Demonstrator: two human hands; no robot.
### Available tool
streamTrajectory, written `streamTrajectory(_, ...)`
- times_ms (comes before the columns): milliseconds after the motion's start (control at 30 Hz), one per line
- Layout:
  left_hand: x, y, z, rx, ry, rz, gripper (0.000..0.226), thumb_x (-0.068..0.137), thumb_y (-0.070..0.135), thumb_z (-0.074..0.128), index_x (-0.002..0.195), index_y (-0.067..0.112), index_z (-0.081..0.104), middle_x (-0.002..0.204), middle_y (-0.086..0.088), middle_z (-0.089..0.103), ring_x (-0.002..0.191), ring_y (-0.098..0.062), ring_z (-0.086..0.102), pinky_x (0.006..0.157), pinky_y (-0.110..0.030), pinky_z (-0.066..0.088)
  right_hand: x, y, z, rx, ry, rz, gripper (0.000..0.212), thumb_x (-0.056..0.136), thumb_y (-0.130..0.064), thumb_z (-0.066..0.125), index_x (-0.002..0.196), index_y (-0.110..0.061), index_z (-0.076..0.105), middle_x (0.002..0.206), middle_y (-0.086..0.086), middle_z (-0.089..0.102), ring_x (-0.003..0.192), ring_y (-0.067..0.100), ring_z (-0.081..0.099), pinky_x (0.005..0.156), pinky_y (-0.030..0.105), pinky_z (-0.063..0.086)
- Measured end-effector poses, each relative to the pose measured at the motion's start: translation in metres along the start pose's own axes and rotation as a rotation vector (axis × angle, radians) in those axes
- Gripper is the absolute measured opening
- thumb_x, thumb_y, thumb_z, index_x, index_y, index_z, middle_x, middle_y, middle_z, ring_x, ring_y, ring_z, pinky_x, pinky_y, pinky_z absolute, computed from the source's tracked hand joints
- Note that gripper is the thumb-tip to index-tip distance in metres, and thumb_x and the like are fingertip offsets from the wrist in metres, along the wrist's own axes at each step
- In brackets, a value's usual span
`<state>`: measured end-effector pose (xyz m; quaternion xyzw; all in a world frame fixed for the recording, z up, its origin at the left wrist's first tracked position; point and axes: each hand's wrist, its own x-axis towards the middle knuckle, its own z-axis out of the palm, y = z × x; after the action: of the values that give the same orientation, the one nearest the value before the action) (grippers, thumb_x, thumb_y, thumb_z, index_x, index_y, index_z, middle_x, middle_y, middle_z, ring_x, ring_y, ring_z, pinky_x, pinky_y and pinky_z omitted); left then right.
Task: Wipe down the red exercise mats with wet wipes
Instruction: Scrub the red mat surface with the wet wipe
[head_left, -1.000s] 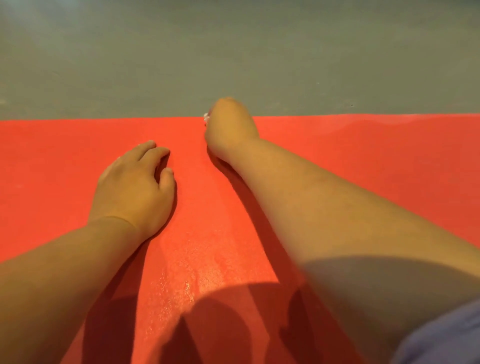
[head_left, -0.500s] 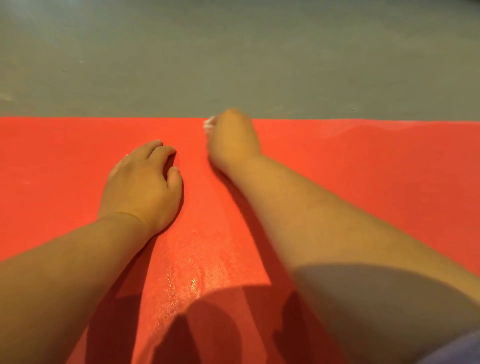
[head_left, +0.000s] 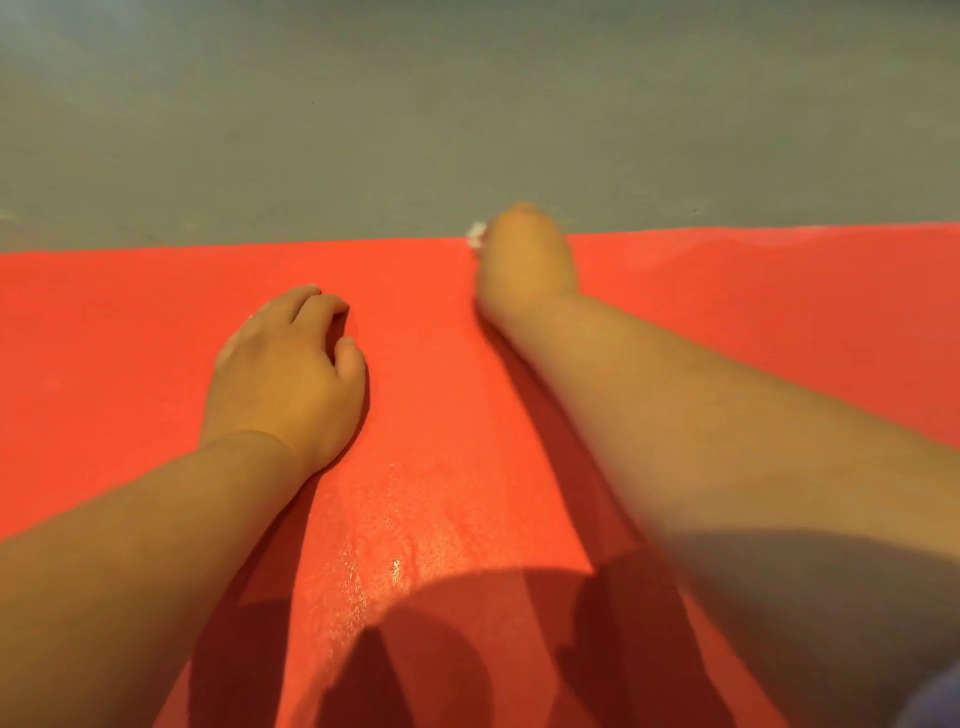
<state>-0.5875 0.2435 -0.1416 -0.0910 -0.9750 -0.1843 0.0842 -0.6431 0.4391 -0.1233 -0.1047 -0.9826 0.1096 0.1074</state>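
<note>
Right hand (head_left: 524, 265): fingers curled under and hidden behind the knuckles, bunched on a wet wipe (head_left: 476, 236), of which only a small white corner shows at the hand's left side. Hand and wipe sit at the far edge of the red mat (head_left: 104, 338), the knuckles reaching just past that edge; the picture is blurred here. The forearm runs back across the mat toward its near right side. Left hand (head_left: 283, 374): fingers (head_left: 311, 306) loosely bent and close together, tips and thumb resting on the mat, holding nothing. It lies palm down on the mat's middle band, left of the right hand and nearer than the far edge, apart from it. Its forearm leaves over the mat's near left side. Wet streak (head_left: 384, 525): a glistening strip on the mat between the two forearms. Shadow (head_left: 441, 649): dark patches on the mat's near part. Grey floor (head_left: 467, 130): lies beyond the mat's far edge. Bluish cloth (head_left: 935, 696): a scrap at the mat's near right corner.
</note>
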Motion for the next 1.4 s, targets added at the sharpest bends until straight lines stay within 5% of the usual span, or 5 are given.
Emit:
streamTrajectory(433, 0.002, 0.001, 0.002, -0.003, 0.020, 0.013, 0.049, 0.080, 0.030, 0.037, 0.120, 0.012, 0.058, 0.130, -0.009, 0.054, 0.119, -0.031, 0.046, 0.102, -0.040, 0.035, 0.018, 0.115, -0.032, -0.122, 0.031, 0.310, 0.026, 0.093, -0.010, 0.049, 0.106, 0.007, 0.064, 0.114, 0.027, 0.062, 0.108, 0.041, 0.057, 0.089, 0.043, 0.045)
streamTrajectory(667, 0.002, 0.000, 0.001, 0.008, 0.030, 0.018, 0.046, 0.079, 0.028, 0.038, 0.116, 0.011, 0.059, 0.125, -0.010, 0.056, 0.114, -0.032, 0.048, 0.099, -0.039, 0.037, -0.024, -0.025, 0.013, 0.069, -0.006, -0.238, 0.026, 0.095, -0.019, 0.048, 0.095, -0.006, 0.070, 0.101, 0.015, 0.069, 0.096, 0.033, 0.062, 0.070, 0.034, 0.041)
streamTrajectory(967, 0.004, 0.001, 0.002, -0.014, 0.048, 0.024, 0.044, 0.079, 0.028, 0.037, 0.114, 0.011, 0.059, 0.123, -0.009, 0.056, 0.113, -0.032, 0.047, 0.099, -0.040, 0.038, 0.020, 0.107, -0.028, 0.011, 0.075, 0.303, 0.021, 0.089, -0.012, 0.057, 0.102, -0.001, 0.068, 0.107, 0.025, 0.066, 0.102, 0.038, 0.061, 0.084, 0.040, 0.047)
streamTrajectory(1233, 0.007, -0.003, 0.007, -0.021, 0.059, 0.019, 0.029, 0.086, 0.016, 0.049, 0.114, 0.012, 0.059, 0.124, -0.009, 0.055, 0.115, -0.032, 0.045, 0.099, -0.041, 0.038, -0.043, -0.009, 0.009, 0.280, -0.008, -0.333, 0.011, 0.084, -0.014, 0.062, 0.091, -0.012, 0.071, 0.097, 0.009, 0.069, 0.094, 0.027, 0.060, 0.079, 0.033, 0.040)
streamTrajectory(1400, 0.010, -0.003, 0.009, -0.035, 0.071, 0.027, 0.030, 0.086, 0.018, 0.047, 0.112, 0.012, 0.059, 0.122, -0.009, 0.056, 0.114, -0.032, 0.045, 0.098, -0.040, 0.038, 0.013, 0.091, -0.028, 0.033, 0.023, 0.074, 0.020, 0.088, -0.017, 0.060, 0.101, -0.008, 0.072, 0.106, 0.018, 0.069, 0.101, 0.032, 0.063, 0.081, 0.033, 0.046)
